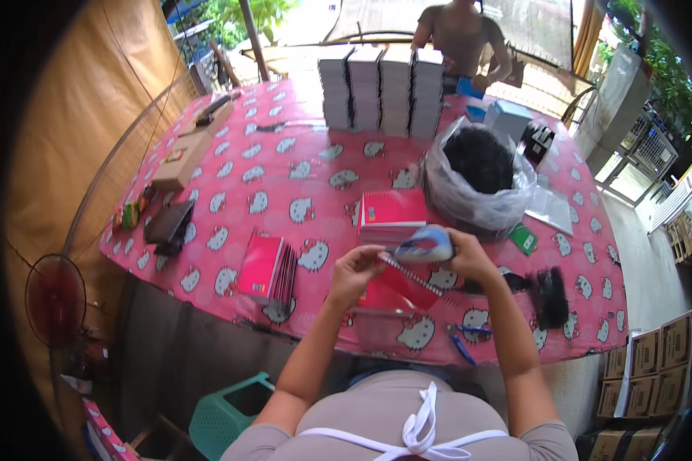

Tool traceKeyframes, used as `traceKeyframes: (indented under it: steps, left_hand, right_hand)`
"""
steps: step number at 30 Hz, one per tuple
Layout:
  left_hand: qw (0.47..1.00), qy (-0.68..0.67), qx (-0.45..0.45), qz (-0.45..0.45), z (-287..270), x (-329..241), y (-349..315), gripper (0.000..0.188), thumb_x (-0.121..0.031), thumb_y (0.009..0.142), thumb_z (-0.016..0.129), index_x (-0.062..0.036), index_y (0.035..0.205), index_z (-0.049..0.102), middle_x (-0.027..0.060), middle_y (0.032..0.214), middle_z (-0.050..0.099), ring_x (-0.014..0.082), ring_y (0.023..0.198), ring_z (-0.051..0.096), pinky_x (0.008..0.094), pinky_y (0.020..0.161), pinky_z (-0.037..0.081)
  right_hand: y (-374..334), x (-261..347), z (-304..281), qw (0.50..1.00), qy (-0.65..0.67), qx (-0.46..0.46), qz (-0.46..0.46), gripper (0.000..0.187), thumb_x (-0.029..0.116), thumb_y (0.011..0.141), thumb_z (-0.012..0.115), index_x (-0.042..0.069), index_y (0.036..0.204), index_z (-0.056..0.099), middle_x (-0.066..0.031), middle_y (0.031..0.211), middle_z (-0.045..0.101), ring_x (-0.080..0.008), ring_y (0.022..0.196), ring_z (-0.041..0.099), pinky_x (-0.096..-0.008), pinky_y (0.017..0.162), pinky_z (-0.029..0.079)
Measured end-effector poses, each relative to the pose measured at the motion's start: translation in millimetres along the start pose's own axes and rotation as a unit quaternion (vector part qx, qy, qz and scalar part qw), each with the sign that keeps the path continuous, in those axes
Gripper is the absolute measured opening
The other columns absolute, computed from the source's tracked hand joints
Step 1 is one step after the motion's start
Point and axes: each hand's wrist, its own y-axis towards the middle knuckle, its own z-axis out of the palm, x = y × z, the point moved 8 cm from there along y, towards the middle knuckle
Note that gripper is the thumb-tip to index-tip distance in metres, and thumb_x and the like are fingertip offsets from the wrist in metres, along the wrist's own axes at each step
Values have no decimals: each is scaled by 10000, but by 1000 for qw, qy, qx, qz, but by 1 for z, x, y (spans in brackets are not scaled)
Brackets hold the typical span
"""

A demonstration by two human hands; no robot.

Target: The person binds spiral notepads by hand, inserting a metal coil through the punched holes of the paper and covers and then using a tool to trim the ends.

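Note:
My right hand point(469, 257) is wrapped round a rounded blue-and-white handheld tool point(425, 244), held just above a red notebook point(400, 290). The notebook lies in front of me, with a row of binding holes or coil along its slanted upper edge. By the upper left end of that edge, my left hand point(355, 275) has its fingers pinched together near the tool's tip; what they hold is too small to make out. Beyond the tool lies a stack of red-covered notebooks point(393, 209). To the left, another fanned stack of red notebooks point(265, 269) rests near the table's front edge.
Blue-handled pliers point(463, 347) and a bundle of black coils point(550, 298) lie at right. Behind them stands a plastic bag of black material point(480, 161). Tall paper stacks point(380, 92) rise at the back, where a person point(461, 42) stands. A cardboard box point(183, 160) sits left.

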Motion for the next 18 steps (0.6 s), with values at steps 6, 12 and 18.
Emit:
traceKeyframes:
  steps: [6,12,18]
  left_hand:
    - [1000,-3,-16,-21,-8,-9,-7,315,105,805,624,-3,1101,645,78,969,680,120,858,637,261,787,541]
    - [998,-56,1,-21,-14,-3,-10,213,76,809,644,-1,1007,649,57,890,671,121,799,635,256,718,546]
    - [998,1,31,-62,5,-15,-8,227,49,803,673,-25,1008,606,76,977,648,124,867,627,244,703,542]
  right_hand:
    - [4,13,16,994,-99,29,42,451,26,632,687,12,1074,596,-20,904,631,-86,828,541,-267,762,464]
    - [-24,8,3,981,-170,-96,19,488,68,635,730,26,1093,567,-165,1023,625,-315,936,621,-391,799,497]
    - [-93,-61,-8,923,-333,-177,79,632,184,679,749,-18,1216,485,-246,1279,467,-418,1138,486,-436,952,415]
